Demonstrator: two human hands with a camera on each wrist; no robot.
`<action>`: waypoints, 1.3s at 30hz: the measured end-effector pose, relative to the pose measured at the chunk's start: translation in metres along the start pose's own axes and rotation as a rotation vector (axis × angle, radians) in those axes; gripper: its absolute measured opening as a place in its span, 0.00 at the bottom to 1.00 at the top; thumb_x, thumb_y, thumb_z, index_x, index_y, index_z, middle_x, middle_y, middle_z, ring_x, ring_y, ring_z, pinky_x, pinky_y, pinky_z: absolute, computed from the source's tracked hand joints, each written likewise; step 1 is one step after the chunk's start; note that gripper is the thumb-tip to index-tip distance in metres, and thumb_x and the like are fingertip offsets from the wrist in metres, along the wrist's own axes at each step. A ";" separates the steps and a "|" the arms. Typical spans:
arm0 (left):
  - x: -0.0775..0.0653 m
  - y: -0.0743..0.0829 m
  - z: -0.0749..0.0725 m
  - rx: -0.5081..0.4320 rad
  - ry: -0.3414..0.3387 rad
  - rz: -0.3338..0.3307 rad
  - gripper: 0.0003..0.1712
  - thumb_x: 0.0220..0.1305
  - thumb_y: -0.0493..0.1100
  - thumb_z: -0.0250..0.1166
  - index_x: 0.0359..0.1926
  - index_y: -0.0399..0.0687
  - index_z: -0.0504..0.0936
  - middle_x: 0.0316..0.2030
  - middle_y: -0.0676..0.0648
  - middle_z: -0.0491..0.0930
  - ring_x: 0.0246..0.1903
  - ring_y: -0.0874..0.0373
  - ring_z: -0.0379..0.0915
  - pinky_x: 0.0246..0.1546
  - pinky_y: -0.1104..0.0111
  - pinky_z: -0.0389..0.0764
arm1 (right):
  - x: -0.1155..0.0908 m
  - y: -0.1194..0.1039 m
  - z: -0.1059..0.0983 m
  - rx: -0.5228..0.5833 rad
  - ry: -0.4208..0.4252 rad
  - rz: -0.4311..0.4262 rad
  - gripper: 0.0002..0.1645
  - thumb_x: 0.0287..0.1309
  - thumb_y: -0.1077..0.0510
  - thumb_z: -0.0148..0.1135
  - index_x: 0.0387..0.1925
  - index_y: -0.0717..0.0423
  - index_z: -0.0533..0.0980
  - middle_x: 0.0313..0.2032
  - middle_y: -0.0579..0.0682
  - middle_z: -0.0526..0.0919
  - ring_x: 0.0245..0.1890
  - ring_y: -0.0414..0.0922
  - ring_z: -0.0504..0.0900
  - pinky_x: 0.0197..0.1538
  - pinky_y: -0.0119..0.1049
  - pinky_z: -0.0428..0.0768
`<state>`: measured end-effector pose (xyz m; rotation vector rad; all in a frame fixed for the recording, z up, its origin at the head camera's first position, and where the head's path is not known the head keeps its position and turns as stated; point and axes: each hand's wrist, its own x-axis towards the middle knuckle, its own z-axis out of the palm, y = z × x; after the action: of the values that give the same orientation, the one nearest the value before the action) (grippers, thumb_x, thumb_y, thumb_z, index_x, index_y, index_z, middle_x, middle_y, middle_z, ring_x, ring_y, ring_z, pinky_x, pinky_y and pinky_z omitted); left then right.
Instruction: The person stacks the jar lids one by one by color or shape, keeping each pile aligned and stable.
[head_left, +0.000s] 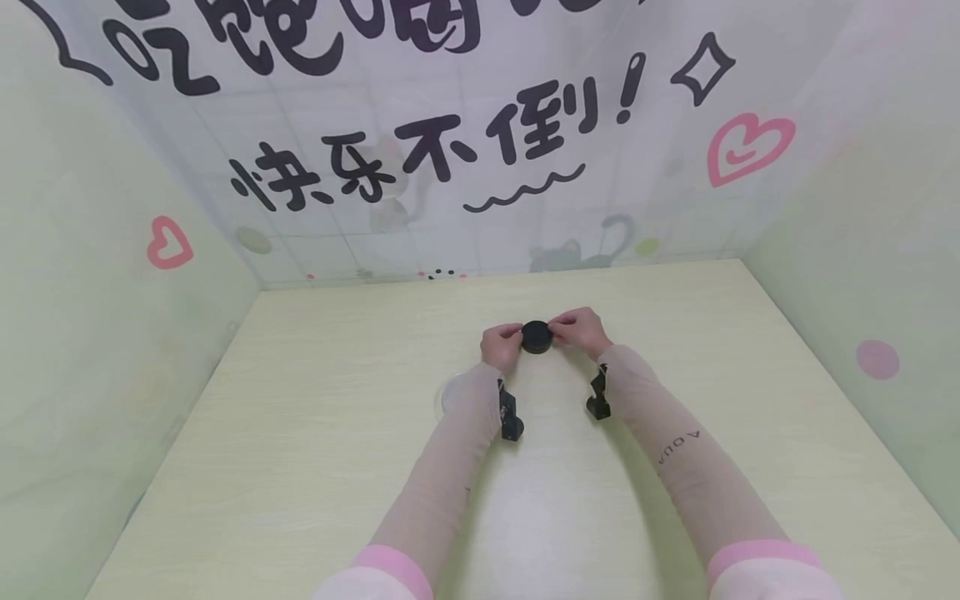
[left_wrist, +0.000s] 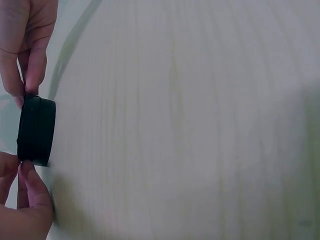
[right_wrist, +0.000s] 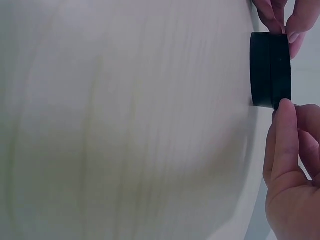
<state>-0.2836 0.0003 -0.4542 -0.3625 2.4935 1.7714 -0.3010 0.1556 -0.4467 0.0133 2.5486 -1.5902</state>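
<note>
A black round container, short and drum-shaped, stands on the far part of the table, between the two hands. A seam runs round its side in the right wrist view, parting a lid-like upper band from the base. From the left, my left hand pinches the upper edge with thumb and fingertips, also seen low in the left wrist view with the left fingers. Opposite it, my right hand pinches the same upper edge; the right fingers lie along the rim. The container's inside is hidden.
A clear round dish-like thing lies on the pale wooden table, partly covered by the left forearm. Black wrist cameras hang under both sleeves. A printed wall closes the table's far edge, with side walls left and right.
</note>
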 end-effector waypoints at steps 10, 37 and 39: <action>0.002 -0.004 0.002 0.000 0.005 -0.017 0.12 0.56 0.38 0.57 0.41 0.46 0.82 0.40 0.48 0.80 0.47 0.55 0.71 0.50 0.66 0.67 | 0.000 0.000 0.002 0.002 0.004 0.020 0.14 0.53 0.60 0.59 0.38 0.68 0.78 0.33 0.60 0.82 0.27 0.40 0.81 0.35 0.30 0.77; 0.015 0.017 -0.026 -0.057 -0.007 -0.012 0.15 0.59 0.38 0.56 0.47 0.43 0.78 0.41 0.45 0.78 0.43 0.55 0.73 0.46 0.67 0.71 | 0.003 0.007 -0.024 0.062 -0.058 -0.018 0.18 0.55 0.55 0.57 0.40 0.67 0.76 0.32 0.59 0.79 0.30 0.44 0.78 0.37 0.34 0.78; 0.017 0.021 -0.033 -0.071 -0.024 -0.013 0.15 0.59 0.39 0.56 0.48 0.43 0.77 0.43 0.45 0.77 0.43 0.55 0.73 0.46 0.67 0.71 | 0.000 0.006 -0.030 0.060 -0.057 -0.026 0.19 0.55 0.55 0.57 0.40 0.68 0.76 0.33 0.60 0.79 0.30 0.45 0.78 0.37 0.34 0.78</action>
<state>-0.3023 -0.0268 -0.4273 -0.3589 2.4118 1.8519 -0.3044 0.1851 -0.4388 -0.0586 2.4683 -1.6511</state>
